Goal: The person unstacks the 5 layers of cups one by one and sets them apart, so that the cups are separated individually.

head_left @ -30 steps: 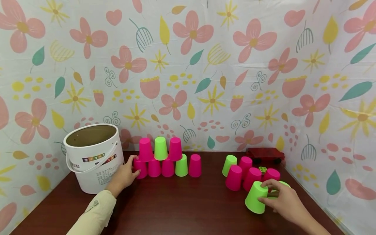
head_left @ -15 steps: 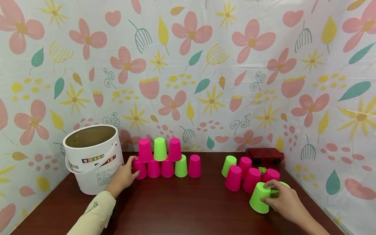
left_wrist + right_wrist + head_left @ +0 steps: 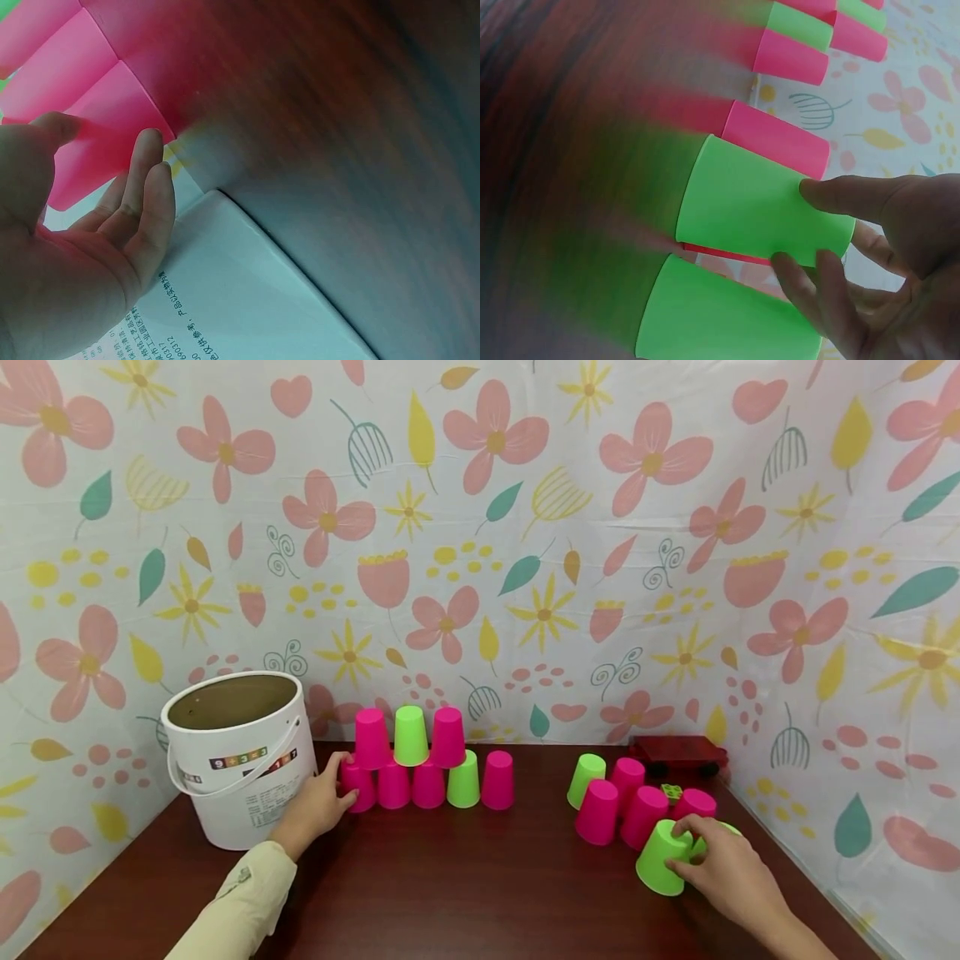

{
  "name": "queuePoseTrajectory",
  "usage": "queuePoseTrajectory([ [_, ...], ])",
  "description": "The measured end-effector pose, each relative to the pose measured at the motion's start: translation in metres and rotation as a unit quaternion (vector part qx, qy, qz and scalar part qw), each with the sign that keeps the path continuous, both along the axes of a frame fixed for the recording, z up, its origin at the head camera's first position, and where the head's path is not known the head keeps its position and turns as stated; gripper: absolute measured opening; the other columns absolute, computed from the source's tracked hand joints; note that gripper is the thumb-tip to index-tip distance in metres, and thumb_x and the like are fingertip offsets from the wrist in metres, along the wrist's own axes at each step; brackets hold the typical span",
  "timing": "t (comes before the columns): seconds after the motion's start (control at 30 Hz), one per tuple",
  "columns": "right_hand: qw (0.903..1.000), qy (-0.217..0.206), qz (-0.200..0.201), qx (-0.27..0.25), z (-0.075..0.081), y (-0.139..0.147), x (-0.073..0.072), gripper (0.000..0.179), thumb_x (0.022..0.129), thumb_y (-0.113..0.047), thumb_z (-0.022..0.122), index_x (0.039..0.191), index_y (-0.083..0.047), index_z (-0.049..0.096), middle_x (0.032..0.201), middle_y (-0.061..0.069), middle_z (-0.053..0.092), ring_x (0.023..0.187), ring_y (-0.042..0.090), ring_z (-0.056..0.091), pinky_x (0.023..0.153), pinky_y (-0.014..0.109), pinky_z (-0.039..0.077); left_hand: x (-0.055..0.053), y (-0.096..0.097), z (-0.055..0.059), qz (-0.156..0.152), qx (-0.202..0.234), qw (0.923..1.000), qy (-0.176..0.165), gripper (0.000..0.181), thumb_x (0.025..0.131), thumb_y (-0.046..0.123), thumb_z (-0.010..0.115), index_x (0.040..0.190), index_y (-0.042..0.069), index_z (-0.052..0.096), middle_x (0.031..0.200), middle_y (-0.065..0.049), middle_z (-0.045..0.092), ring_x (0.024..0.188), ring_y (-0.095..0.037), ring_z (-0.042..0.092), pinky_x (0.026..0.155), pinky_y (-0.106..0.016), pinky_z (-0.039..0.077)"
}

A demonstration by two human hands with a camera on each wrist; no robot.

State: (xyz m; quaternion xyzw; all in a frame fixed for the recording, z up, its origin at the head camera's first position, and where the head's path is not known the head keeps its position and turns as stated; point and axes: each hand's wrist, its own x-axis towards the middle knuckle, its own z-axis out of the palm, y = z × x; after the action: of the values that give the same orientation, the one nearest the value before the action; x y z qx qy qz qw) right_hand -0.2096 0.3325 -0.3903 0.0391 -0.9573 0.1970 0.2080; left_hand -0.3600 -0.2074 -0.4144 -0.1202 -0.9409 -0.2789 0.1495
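Observation:
On the left, a row of pink cups and a green cup (image 3: 463, 780) stands upside down, with two pink cups and a green cup (image 3: 410, 737) stacked above. My left hand (image 3: 318, 806) is at the leftmost pink cup (image 3: 112, 139) of the lower row. Its thumb touches the cup's side while the other fingers lie loosely beside it. At the right, my right hand (image 3: 727, 864) grips an upside-down green cup (image 3: 660, 860) between thumb and fingers. Several pink cups (image 3: 642, 818) stand just behind it. Another green cup (image 3: 727, 319) is mostly hidden by that hand in the head view.
A white bucket (image 3: 247, 768) with a handle stands left of the cups, close to my left hand. A red toy cart (image 3: 678, 755) sits at the back right, with a small green piece (image 3: 671, 792) before it. Flowered cloth lines the back of the brown table (image 3: 465, 893).
The green cup in my right hand has moved a little right, then slightly back toward the other cups. My left hand stays by the leftmost pink cup.

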Motion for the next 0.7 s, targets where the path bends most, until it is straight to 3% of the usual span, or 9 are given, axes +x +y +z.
queuePoseTrajectory([
  [0.17,0.9994,0.017,-0.026,0.017,0.007,-0.006,0.007,0.04,0.067,-0.017,0.09,0.098,-0.013,0.065,0.102,0.009,0.063,0.065,0.013,0.059,0.05,0.034,0.044,-0.001,0.0,0.001,0.003,-0.002,1.0,-0.008,0.058,0.088,0.013,0.073,0.134,0.011,0.037,0.103,-0.025,0.069,0.094,-0.036,0.068,0.077,-0.049,0.054],
  [0.37,0.9974,0.045,-0.054,0.013,0.022,-0.025,0.016,0.035,0.073,-0.027,0.086,0.101,-0.019,0.066,0.103,0.002,0.064,0.069,0.015,0.06,0.048,0.034,0.039,-0.003,-0.001,0.002,0.001,0.001,1.0,-0.007,0.059,0.088,0.011,0.073,0.134,0.011,0.037,0.106,-0.025,0.068,0.096,-0.038,0.067,0.081,-0.051,0.054],
  [0.57,0.9934,0.104,-0.006,-0.049,0.027,-0.052,0.011,0.031,0.073,-0.02,0.087,0.097,-0.019,0.066,0.099,0.0,0.069,0.073,0.02,0.068,0.05,0.032,0.045,-0.003,-0.002,0.001,0.003,-0.003,1.0,-0.004,0.059,0.087,0.012,0.074,0.133,0.011,0.037,0.104,-0.025,0.068,0.094,-0.037,0.067,0.079,-0.051,0.054],
  [0.7,0.9883,0.116,0.033,-0.094,0.024,-0.068,0.004,0.032,0.073,-0.012,0.087,0.098,-0.016,0.066,0.094,-0.001,0.068,0.072,0.018,0.068,0.056,0.027,0.05,-0.004,-0.002,-0.002,0.002,-0.003,1.0,-0.009,0.06,0.087,0.015,0.074,0.134,0.012,0.037,0.102,-0.024,0.069,0.092,-0.036,0.068,0.076,-0.049,0.055],
])
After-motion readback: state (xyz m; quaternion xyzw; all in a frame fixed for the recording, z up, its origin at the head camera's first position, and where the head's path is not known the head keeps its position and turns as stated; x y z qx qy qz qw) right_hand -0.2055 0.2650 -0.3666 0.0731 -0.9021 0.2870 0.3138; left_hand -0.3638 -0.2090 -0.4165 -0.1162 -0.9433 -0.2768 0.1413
